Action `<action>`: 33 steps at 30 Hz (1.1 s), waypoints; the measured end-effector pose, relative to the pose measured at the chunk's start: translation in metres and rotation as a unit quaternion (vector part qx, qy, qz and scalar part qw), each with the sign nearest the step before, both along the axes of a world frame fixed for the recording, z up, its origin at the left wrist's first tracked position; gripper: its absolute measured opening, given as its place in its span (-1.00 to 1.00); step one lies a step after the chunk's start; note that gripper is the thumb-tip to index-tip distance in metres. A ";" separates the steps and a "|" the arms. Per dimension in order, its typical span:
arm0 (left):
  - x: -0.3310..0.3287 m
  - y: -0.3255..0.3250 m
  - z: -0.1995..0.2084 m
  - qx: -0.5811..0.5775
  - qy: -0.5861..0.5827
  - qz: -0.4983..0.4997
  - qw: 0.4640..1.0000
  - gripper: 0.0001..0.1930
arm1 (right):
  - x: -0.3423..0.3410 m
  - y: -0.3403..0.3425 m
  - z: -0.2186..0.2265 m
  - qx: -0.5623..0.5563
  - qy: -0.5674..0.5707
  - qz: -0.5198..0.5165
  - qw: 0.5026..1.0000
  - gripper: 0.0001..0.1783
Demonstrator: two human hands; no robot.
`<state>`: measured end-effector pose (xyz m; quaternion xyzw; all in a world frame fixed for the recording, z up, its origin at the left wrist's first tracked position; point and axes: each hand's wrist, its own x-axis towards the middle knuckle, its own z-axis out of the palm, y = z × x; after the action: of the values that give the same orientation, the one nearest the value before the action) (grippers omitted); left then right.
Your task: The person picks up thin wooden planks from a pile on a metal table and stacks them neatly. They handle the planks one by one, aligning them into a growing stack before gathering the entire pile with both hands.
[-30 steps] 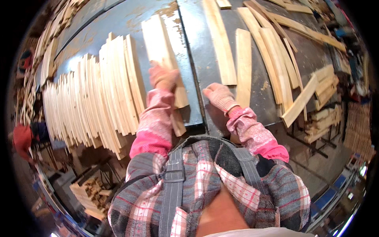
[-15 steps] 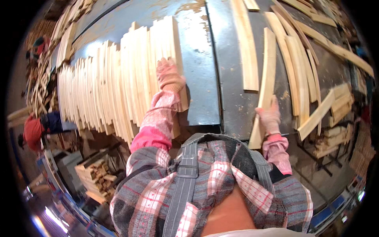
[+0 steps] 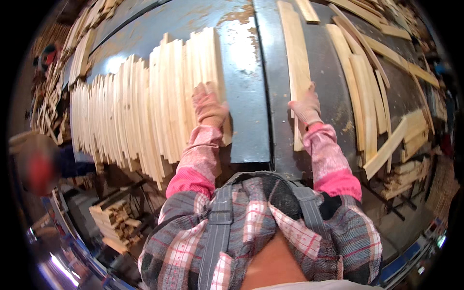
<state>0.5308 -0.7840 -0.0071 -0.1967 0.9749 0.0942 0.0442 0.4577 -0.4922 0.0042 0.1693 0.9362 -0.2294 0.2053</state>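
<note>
Big blue-grey metal tabletop (image 3: pixel 247 106) is carrying everything. L side: long row of pale, narrow wooden boards (image 3: pixel 128 111) is sitting packed side by side, ends uneven; prob. the done portion. Far R: loose pale wooden boards (image 3: pixel 363 96) are lying at mixed angles, some overlapping; several apparently left. Btwn row & loose ones: long flat pale wooden board (image 3: pixel 296 48) is lying apart from row, so not added yet. L hand (image 3: pixel 209 106) is resting flat on row's R end, fingers straight, gripping nothing. R hand (image 3: pixel 307 106) is spanning board, thumb & fingers spread; can't tell if gripping.
</note>
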 end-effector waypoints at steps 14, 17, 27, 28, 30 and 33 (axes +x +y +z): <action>-0.036 0.025 0.011 0.019 0.018 -0.121 0.992 -0.09 | 0.057 -0.120 0.004 -0.179 -0.193 0.328 0.907 -0.16; -0.029 0.020 -0.011 0.013 0.045 -0.116 0.992 -0.13 | 0.032 -0.006 0.065 -0.130 -0.100 0.138 0.977 -0.22; -0.040 0.028 -0.004 0.015 0.028 -0.111 0.993 -0.20 | 0.139 0.382 0.010 0.101 0.086 -0.416 0.900 -0.04; -0.047 0.038 0.011 0.010 -0.017 -0.080 0.997 -0.21 | 0.137 0.377 0.013 0.060 0.091 -0.428 0.897 -0.05; -0.040 0.012 -0.005 -0.050 0.070 -0.089 0.992 -0.25 | 0.120 0.366 0.049 -0.052 0.008 -0.416 0.908 -0.03; -0.054 0.072 0.016 0.038 0.070 -0.123 0.989 -0.27 | 0.144 0.363 0.022 0.048 0.161 -0.346 0.923 -0.02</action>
<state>0.4764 -0.7124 0.0086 -0.0661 0.9882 0.1380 -0.0051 0.6016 -0.1296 0.0265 0.4530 0.8497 -0.2652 -0.0492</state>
